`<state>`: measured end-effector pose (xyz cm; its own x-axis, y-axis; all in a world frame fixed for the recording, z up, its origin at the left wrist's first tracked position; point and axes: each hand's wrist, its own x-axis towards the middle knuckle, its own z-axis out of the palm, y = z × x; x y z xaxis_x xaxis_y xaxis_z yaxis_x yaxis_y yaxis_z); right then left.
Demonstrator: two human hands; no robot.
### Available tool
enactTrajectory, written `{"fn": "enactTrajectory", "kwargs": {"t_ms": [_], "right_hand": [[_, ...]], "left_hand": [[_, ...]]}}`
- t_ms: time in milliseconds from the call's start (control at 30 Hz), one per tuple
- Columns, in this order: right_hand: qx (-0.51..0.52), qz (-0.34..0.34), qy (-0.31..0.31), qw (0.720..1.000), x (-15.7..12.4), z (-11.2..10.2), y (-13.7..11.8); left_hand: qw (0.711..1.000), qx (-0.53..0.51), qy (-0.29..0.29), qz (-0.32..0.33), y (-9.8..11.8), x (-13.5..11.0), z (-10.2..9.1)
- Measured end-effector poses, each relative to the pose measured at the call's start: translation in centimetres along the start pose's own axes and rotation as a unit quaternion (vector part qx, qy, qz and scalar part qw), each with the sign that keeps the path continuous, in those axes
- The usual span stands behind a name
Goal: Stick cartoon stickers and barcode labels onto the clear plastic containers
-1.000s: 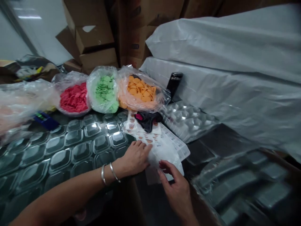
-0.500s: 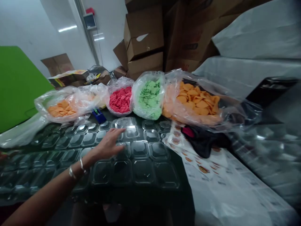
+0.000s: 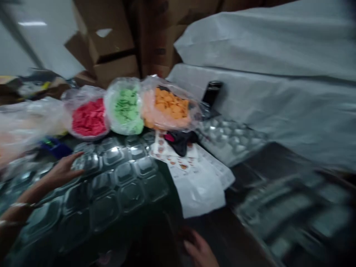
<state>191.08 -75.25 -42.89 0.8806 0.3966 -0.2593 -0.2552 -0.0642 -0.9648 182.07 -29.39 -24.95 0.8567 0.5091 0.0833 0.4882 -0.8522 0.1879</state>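
Observation:
My left hand (image 3: 65, 170) reaches over rows of clear plastic trays (image 3: 104, 211) on the dark green table. Its fingers are stretched and its thumb stands apart, close to one tray (image 3: 90, 162); I cannot tell whether they touch it. Two bangles circle that wrist. Low in the picture, beyond the table's right side, my right hand (image 3: 198, 249) is blurred, its fingers partly in the dark. Behind the trays stand plastic bags of red pieces (image 3: 89, 118), green pieces (image 3: 128, 105) and orange pieces (image 3: 171, 104). A blue object (image 3: 57, 147) lies before the red bag.
Printed sheets (image 3: 194, 181) with a black and pink cloth item (image 3: 180, 142) lie at the table's right. Further right are clear plastic packs (image 3: 230, 137) and a blurred plastic stack (image 3: 297, 215). Cardboard boxes (image 3: 111, 33) and white wrapped bulk (image 3: 250, 85) stand behind.
The view has swung to the right, so everything has shifted left. My right hand has come into view at the bottom. My left hand stays over the trays with fingers apart.

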Motion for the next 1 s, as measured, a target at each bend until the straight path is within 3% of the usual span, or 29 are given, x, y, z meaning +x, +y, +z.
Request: {"fn": "enactTrajectory", "kwargs": {"t_ms": [67,133,200,267,333,433,533,633,733,900,1000], "right_hand": [[0.144,0.011,-0.005,0.990,0.7,-1.0,-0.4],[0.250,0.005,0.042,0.967,2.0,-1.4,-1.2],[0.328,-0.002,0.103,0.939,3.4,-1.5,-2.2],[0.387,-0.004,0.137,0.912,4.2,-1.4,-3.2],[0.428,0.000,0.139,0.893,4.5,-1.3,-4.0],[0.470,0.021,0.097,0.877,4.0,-0.6,-4.6],[0.492,0.070,0.052,0.866,3.5,0.7,-4.6],[0.493,0.112,0.061,0.861,3.3,1.5,-4.5],[0.477,0.124,0.090,0.865,3.0,1.1,-4.5],[0.446,0.158,0.134,0.871,1.6,-0.1,-4.7],[0.417,0.183,0.141,0.879,0.4,-0.5,-4.1]], "left_hand": [[0.998,0.040,0.055,0.012,1.6,0.3,-0.1],[0.994,0.038,0.098,0.023,5.6,-0.6,0.1],[0.997,-0.038,0.052,0.052,11.7,-2.4,0.9],[0.977,-0.131,-0.020,0.167,18.3,-4.2,2.2],[0.934,-0.168,-0.088,0.303,24.0,-4.8,3.7],[0.914,-0.141,-0.147,0.350,28.9,-3.4,4.8],[0.918,-0.095,-0.176,0.343,30.1,-1.1,5.1],[0.920,-0.011,-0.164,0.356,30.0,-0.1,6.0],[0.921,0.039,-0.123,0.368,30.1,-1.3,7.6],[0.918,-0.057,-0.077,0.384,31.3,-4.5,10.3],[0.922,-0.109,-0.065,0.366,32.6,-5.3,11.5]]}}
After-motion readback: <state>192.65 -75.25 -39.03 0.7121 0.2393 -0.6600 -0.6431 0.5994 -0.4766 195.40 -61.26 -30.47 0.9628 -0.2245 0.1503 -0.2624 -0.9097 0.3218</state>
